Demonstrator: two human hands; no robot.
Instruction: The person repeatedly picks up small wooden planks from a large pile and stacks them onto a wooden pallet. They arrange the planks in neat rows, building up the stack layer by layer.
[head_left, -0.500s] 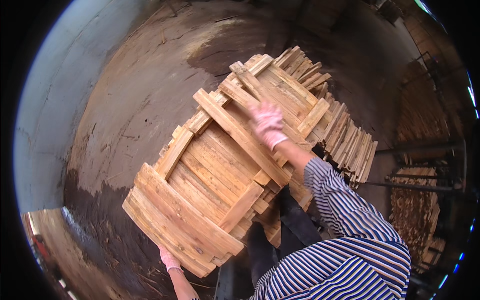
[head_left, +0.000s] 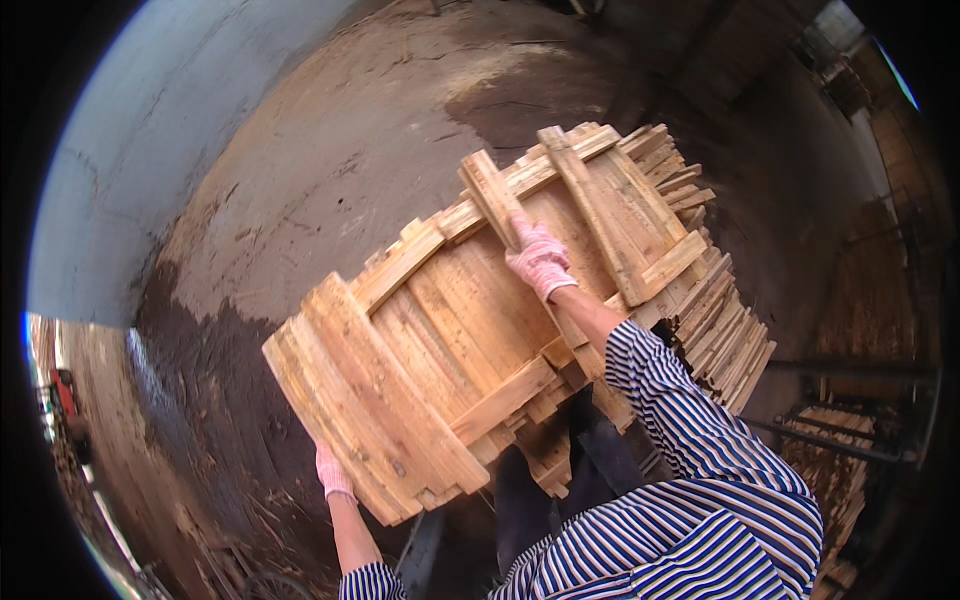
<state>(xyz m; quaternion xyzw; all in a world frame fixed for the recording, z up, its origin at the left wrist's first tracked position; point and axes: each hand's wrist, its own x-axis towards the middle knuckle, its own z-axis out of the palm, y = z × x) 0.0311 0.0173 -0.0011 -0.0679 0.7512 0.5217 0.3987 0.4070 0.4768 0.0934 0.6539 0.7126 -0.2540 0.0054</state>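
Observation:
A long stack of pale wooden boards (head_left: 455,330) lies in front of me, with several planks set crosswise on top. My right hand (head_left: 542,260), in a pink glove, is closed around a crosswise plank (head_left: 489,190) near the stack's middle. Farther right, another crosswise plank (head_left: 588,205) lies over the boards. At the near left end, my gloved left hand (head_left: 333,470) touches the edge of the outermost boards (head_left: 335,415). Its fingers are partly hidden by the wood, so their grip does not show.
Short slats (head_left: 725,310) are piled unevenly at the stack's right end. A brown dirt floor (head_left: 310,190) spreads beyond, up to a grey wall (head_left: 130,190). At the right, more stacked wood (head_left: 835,440) sits by a dark metal frame (head_left: 850,450). My legs are close to the stack's near side.
My right hand has closed on a plank and the crosswise planks have shifted, standing farther apart. The view has swung, so the stack appears farther right. My left hand stays at the left end.

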